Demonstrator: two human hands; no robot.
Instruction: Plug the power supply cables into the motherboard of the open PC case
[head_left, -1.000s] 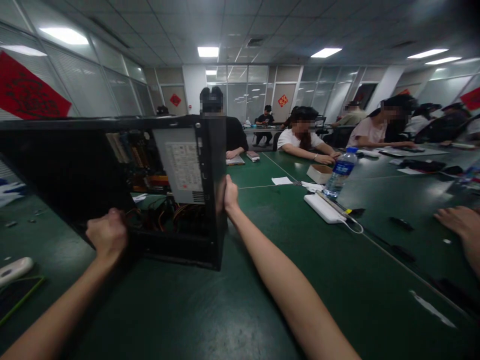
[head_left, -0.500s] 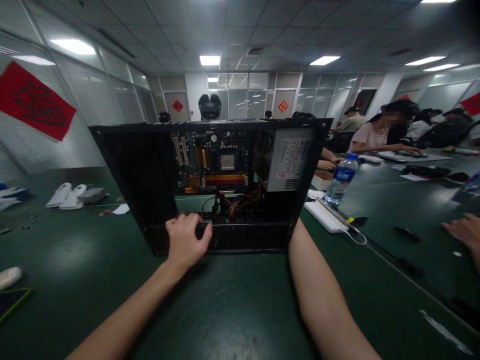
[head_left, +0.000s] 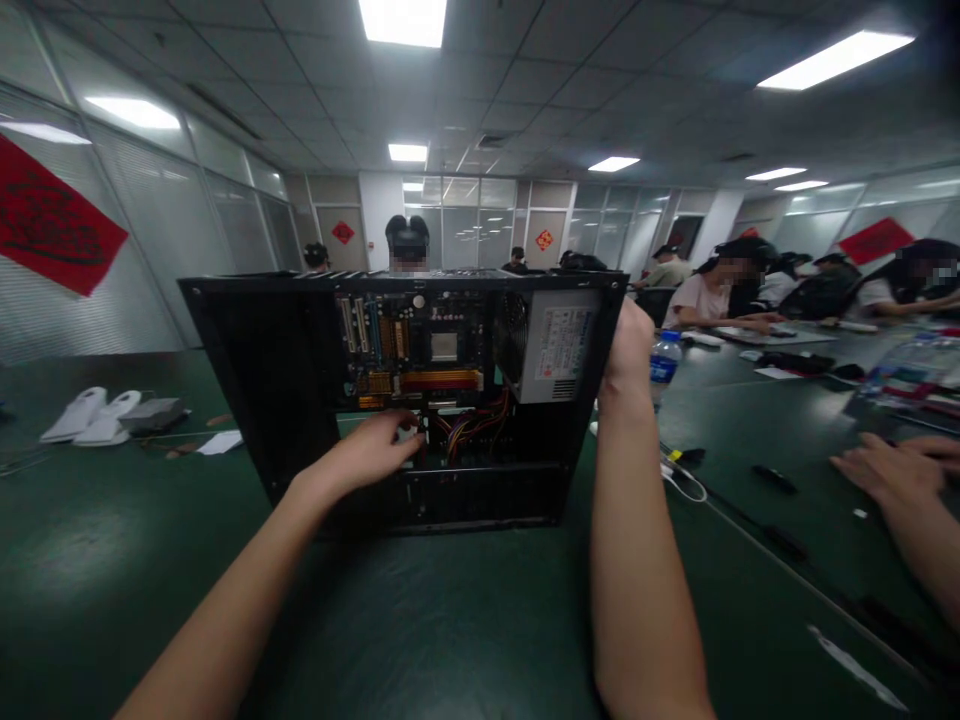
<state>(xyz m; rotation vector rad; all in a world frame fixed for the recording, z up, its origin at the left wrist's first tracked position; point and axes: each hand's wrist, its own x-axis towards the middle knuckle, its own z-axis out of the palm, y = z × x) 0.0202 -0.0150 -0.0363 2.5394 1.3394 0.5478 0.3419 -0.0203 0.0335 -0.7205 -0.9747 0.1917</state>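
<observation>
case [head_left: 412,355] faced me open, left hand [head_left: 371,447] in by the wires [head_left: 471,428], right hand [head_left: 628,348] against its side, couldn't really tell if either's fingers were clamped.

Office, glass partitions [head_left: 461,235], ceiling light panels [head_left: 405,20]

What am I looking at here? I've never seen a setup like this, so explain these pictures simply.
There's no machine working here: a person works bare-handed, and every picture comes from one camera worn on their head, looking forward and down. The person's right grip, meaning simply the hand, is against the side of an open black computer case. The left grip reaches inside, near coloured cables; whether it holds anything is unclear. On the green table are white paper and a blue-capped bottle.
</observation>
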